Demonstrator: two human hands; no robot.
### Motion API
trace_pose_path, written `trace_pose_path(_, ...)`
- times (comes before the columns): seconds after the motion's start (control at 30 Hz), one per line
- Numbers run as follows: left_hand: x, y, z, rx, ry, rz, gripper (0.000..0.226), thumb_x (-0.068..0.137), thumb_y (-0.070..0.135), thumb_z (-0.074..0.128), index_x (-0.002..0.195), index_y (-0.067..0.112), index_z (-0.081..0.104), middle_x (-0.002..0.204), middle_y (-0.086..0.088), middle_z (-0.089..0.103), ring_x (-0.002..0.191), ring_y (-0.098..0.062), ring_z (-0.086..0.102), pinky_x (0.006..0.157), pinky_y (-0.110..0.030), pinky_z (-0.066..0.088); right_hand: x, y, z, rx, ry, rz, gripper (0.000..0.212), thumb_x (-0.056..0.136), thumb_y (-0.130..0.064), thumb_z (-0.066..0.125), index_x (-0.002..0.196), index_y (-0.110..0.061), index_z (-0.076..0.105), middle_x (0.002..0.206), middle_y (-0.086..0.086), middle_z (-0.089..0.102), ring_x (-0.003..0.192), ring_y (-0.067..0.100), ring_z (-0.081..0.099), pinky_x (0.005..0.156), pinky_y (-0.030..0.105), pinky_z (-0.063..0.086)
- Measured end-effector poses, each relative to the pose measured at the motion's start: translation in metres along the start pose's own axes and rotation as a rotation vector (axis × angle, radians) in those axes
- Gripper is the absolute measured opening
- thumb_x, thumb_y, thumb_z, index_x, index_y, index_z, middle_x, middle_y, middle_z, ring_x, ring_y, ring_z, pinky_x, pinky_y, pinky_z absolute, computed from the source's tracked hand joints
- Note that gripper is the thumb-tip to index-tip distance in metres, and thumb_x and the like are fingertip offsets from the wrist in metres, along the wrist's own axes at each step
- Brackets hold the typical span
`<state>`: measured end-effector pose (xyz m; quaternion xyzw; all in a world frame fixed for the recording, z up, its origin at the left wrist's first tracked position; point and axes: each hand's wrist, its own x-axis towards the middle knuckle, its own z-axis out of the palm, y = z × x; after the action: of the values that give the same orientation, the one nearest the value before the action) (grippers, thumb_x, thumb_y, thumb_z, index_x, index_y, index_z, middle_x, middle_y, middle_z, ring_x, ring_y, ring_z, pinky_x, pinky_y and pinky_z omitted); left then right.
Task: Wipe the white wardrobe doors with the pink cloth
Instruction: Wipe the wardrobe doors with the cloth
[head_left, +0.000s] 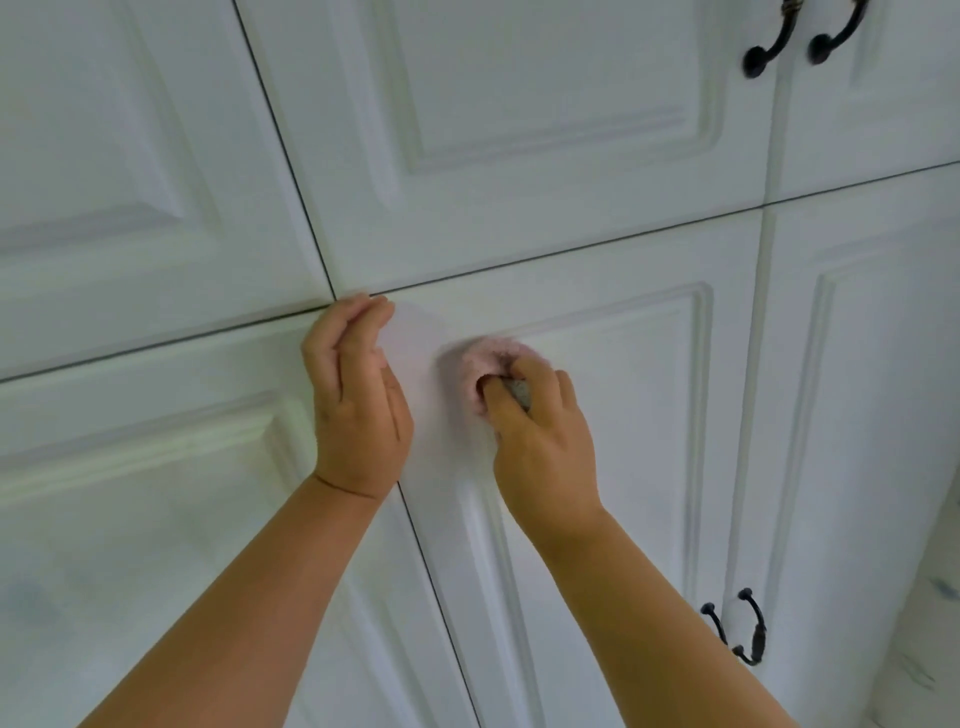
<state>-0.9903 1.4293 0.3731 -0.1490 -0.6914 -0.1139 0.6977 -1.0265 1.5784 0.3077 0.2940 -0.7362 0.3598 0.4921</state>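
Two hands working: we are bracing the door (597, 415) edge with the left hand (358, 410), fingers curled, while the right hand (540, 441) is pinching the bunched pink cloth (480, 364) flat against the panel.

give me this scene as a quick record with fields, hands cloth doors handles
right hand: fingers bunched on the pink cloth, pressing it to the lower door
left hand: bare, resting along that door's left edge
wardrobe doors: white, panelled, shut
upper handles: dark, paired
lower handles: dark, paired
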Motion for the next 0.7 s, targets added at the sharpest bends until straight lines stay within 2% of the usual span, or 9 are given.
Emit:
trace_pose_path(0.1, 0.009, 0.004, -0.005, -0.023, -0.040, -0.014, 0.032, 0.093, -0.017, 0.037, 0.119, -0.016, 0.056, 0.129, -0.014, 0.037, 0.125, -0.014, 0.045, 0.110, -0.032, 0.039, 0.017, -0.009, -0.007, 0.161, 0.138, 0.193, 0.014, 0.101, -0.008, 0.046, 0.094, -0.009, 0.058, 0.092, 0.013, 0.053, 0.087, 0.031, 0.049, 0.076, 0.042, 0.043)
trace_pose_path(0.17, 0.013, 0.005, -0.007, -0.081, -0.080, -0.049, 0.031, 0.096, -0.009, 0.035, 0.119, -0.015, 0.055, 0.131, -0.013, 0.036, 0.120, -0.023, 0.051, 0.103, -0.039, 0.047, 0.024, -0.029, -0.001, 0.198, 0.134, 0.225, 0.017, 0.094, -0.001, 0.054, 0.105, -0.010, 0.063, 0.102, 0.012, 0.055, 0.092, 0.026, 0.049, 0.083, 0.048, 0.048)
trace_pose_path(0.23, 0.012, 0.006, -0.011, -0.125, -0.117, -0.077, 0.032, 0.097, -0.002, 0.036, 0.121, -0.015, 0.053, 0.133, -0.013, 0.035, 0.114, -0.034, 0.054, 0.100, -0.044, 0.048, 0.024, -0.049, 0.010, 0.013, 0.076, 0.013, 0.041, 0.081, 0.000, 0.058, 0.119, -0.014, 0.066, 0.118, 0.011, 0.053, 0.100, 0.028, 0.050, 0.079, 0.050, 0.051)
trace_pose_path(0.33, 0.012, 0.007, -0.017, -0.176, -0.149, -0.089, 0.039, 0.096, 0.006, 0.039, 0.127, -0.015, 0.047, 0.137, -0.017, 0.033, 0.125, -0.028, 0.046, 0.111, -0.037, 0.040, 0.043, -0.058, 0.018, 0.020, 0.050, -0.140, 0.027, 0.092, -0.013, 0.050, 0.110, -0.010, 0.070, 0.116, 0.011, 0.060, 0.091, 0.028, 0.053, 0.068, 0.042, 0.051)
trace_pose_path(0.4, 0.013, 0.007, -0.018, -0.189, -0.194, -0.068, 0.046, 0.094, 0.009, 0.040, 0.132, -0.016, 0.043, 0.139, -0.018, 0.032, 0.130, -0.026, 0.043, 0.115, -0.034, 0.035, 0.055, -0.052, 0.016, 0.021, 0.114, -0.143, 0.025, 0.090, -0.008, 0.060, 0.113, -0.006, 0.069, 0.116, 0.014, 0.062, 0.087, 0.026, 0.051, 0.065, 0.039, 0.049)
trace_pose_path(0.47, 0.012, 0.004, -0.018, -0.135, -0.235, -0.027, 0.050, 0.092, 0.008, 0.040, 0.135, -0.017, 0.041, 0.140, -0.017, 0.032, 0.133, -0.026, 0.041, 0.117, -0.033, 0.031, 0.058, -0.032, 0.009, 0.001, 0.122, -0.105, 0.034, 0.084, 0.004, 0.061, 0.118, -0.002, 0.067, 0.117, 0.015, 0.061, 0.089, 0.029, 0.052, 0.065, 0.042, 0.050)
trace_pose_path(0.53, 0.011, 0.001, -0.015, -0.059, -0.261, 0.037, 0.051, 0.090, 0.005, 0.042, 0.136, -0.017, 0.042, 0.141, -0.017, 0.034, 0.133, -0.030, 0.042, 0.118, -0.034, 0.030, 0.064, -0.007, -0.006, -0.010, 0.152, -0.017, 0.035, 0.085, 0.009, 0.056, 0.117, -0.003, 0.065, 0.117, 0.014, 0.058, 0.093, 0.033, 0.052, 0.073, 0.044, 0.051)
trace_pose_path(0.63, 0.007, -0.003, -0.005, 0.152, -0.251, 0.152, 0.051, 0.089, 0.002, 0.044, 0.137, -0.013, 0.047, 0.141, -0.019, 0.039, 0.129, -0.037, 0.046, 0.115, -0.046, 0.036, 0.073, 0.035, -0.039, 0.052, 0.277, 0.077, 0.018, 0.102, -0.013, 0.046, 0.108, -0.017, 0.063, 0.103, 0.003, 0.058, 0.093, 0.029, 0.052, 0.080, 0.041, 0.045)
trace_pose_path(0.7, 0.004, -0.003, 0.003, 0.312, -0.243, 0.211, 0.052, 0.091, 0.005, 0.043, 0.141, -0.009, 0.047, 0.143, -0.019, 0.039, 0.130, -0.037, 0.046, 0.115, -0.051, 0.034, 0.077, 0.058, -0.064, 0.017, 0.379, 0.232, 0.021, 0.105, -0.023, 0.044, 0.110, -0.028, 0.063, 0.095, -0.003, 0.056, 0.085, 0.017, 0.051, 0.075, 0.028, 0.044)
